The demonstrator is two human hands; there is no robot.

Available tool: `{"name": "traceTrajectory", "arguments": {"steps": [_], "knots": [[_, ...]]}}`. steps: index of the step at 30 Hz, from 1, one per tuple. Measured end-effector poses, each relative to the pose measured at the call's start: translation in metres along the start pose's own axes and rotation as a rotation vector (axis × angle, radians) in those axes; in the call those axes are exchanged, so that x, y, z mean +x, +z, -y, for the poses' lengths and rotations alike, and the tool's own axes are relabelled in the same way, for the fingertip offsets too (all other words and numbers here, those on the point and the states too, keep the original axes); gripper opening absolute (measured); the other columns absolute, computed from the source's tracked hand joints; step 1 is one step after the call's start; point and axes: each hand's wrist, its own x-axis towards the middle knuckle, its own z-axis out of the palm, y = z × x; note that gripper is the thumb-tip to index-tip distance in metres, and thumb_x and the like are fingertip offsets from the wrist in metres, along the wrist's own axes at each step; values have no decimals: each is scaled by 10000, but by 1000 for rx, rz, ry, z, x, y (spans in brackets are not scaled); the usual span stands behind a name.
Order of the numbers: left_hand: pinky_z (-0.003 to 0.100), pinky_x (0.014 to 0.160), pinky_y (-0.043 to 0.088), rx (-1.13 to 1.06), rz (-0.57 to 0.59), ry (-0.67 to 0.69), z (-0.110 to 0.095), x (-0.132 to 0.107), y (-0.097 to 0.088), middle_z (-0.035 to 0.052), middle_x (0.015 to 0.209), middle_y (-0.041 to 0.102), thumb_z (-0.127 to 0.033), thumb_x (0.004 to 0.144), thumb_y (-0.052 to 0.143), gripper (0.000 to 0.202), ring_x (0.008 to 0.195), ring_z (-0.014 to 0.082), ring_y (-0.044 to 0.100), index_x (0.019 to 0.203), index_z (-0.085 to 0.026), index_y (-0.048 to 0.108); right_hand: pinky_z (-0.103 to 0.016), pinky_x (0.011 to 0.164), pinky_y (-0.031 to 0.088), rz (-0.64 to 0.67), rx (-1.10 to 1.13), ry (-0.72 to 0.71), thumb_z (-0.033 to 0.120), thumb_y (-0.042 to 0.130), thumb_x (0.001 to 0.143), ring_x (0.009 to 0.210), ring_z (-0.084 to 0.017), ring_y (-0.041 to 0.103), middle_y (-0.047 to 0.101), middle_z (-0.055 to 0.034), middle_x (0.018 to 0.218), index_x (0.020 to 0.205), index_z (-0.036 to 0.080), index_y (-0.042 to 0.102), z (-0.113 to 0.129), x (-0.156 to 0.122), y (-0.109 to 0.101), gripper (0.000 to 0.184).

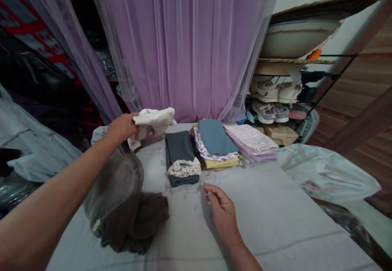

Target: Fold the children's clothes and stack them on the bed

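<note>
Left hand (121,128) clamped on crumpled white cotton cloth (154,120); right hand (223,214) open, empty, near folded multicoloured fabric stacks (216,142); dark brown fabric heap (133,224) unfolded.

The bare left forearm (55,193) tapered to a narrow wrist and a small left hand (121,128); the right forearm (241,254) and right hand (224,214) matched it, equally bare and slender.

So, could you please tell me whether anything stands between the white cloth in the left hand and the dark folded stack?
Nothing visible does. The white cloth in the left hand is held up just left of the dark folded stack, with only the pale sheet beneath the gap.
</note>
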Motion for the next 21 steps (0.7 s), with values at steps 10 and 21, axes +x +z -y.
{"name": "traceTrajectory", "arguments": {"steps": [10,21], "knots": [[364,1048,414,59,256,-277,81,-21,10,90,1360,586,-141,774,560,452,1266,253,513,1220,-156,629,-344,731,547,16,-66,15,465,683,695,841,-241,674,748,-121,960,881,178,763,3,-3,0,351],[644,1039,337,134,-14,-531,155,-3,74,42,1624,144,-229,819,579,443,1434,436,173,1260,-267,597,-343,763,555,67,-182,-43,453,670,750,873,-241,679,745,-111,973,852,205,765,-1,-8,-5,284]]}}
